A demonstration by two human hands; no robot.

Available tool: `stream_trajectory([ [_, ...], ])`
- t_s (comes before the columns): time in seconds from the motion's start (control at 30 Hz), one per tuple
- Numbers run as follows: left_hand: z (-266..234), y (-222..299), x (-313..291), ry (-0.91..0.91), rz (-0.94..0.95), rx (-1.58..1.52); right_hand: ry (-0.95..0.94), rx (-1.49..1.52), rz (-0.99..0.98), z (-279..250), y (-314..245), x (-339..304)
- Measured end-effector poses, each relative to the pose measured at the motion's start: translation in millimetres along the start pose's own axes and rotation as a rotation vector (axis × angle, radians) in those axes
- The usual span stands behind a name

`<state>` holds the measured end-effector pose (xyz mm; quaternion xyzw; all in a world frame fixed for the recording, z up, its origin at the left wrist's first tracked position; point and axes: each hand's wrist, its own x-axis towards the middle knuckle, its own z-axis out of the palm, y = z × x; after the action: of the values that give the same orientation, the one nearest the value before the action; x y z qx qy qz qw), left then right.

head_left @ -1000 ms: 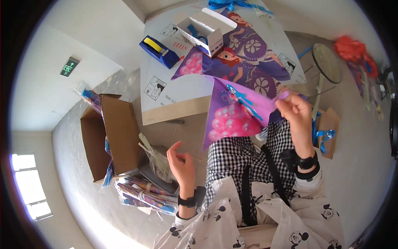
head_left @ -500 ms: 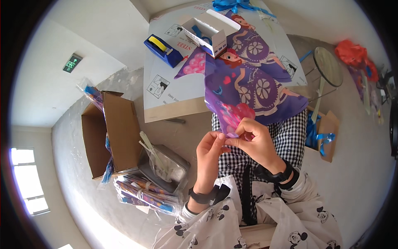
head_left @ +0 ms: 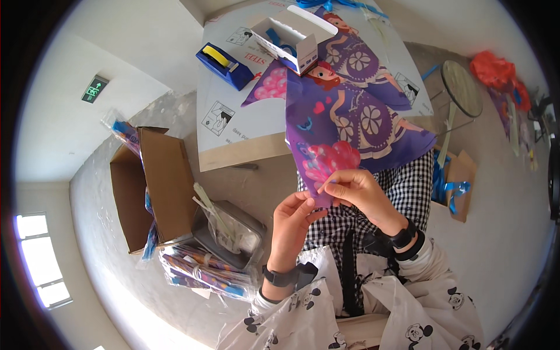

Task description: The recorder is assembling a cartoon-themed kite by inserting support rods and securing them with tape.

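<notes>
A thin purple printed sheet (head_left: 350, 119), like a kite sail with a figure in a gown and pink balloons, hangs from the table edge over my lap. Its narrow corner comes down between my hands. My left hand (head_left: 291, 224) pinches that corner between thumb and forefinger. My right hand (head_left: 364, 195) is just to the right, thumb and forefinger pressed together over the sheet near the same corner. Whether something small is between the right fingertips I cannot make out. A second printed sheet (head_left: 350, 46) lies beneath on the table.
On the table (head_left: 239, 122) stand a blue tape dispenser (head_left: 224, 65) and an open white box (head_left: 291, 44) with blue tape inside. Left on the floor are a cardboard box (head_left: 166, 181), a grey bin (head_left: 254, 221) and bagged bundles (head_left: 201, 271). A stool (head_left: 461, 87) stands right.
The sheet's corner, folded up between my fingers before, now lies flatter, with more of the balloons showing. My right fingertips have shifted slightly up and away from the left ones.
</notes>
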<state>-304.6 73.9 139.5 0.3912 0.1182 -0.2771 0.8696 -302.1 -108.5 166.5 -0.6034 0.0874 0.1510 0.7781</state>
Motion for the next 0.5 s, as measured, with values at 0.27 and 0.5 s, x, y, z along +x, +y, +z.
stream_trajectory([
  [0.27,-9,-5,13,0.095,0.025,0.28,0.045,0.019,0.0,-48,-30,10],
  [0.5,-46,16,25,0.133,0.224,1.479,0.497,-0.353,-0.476,-99,-120,11],
])
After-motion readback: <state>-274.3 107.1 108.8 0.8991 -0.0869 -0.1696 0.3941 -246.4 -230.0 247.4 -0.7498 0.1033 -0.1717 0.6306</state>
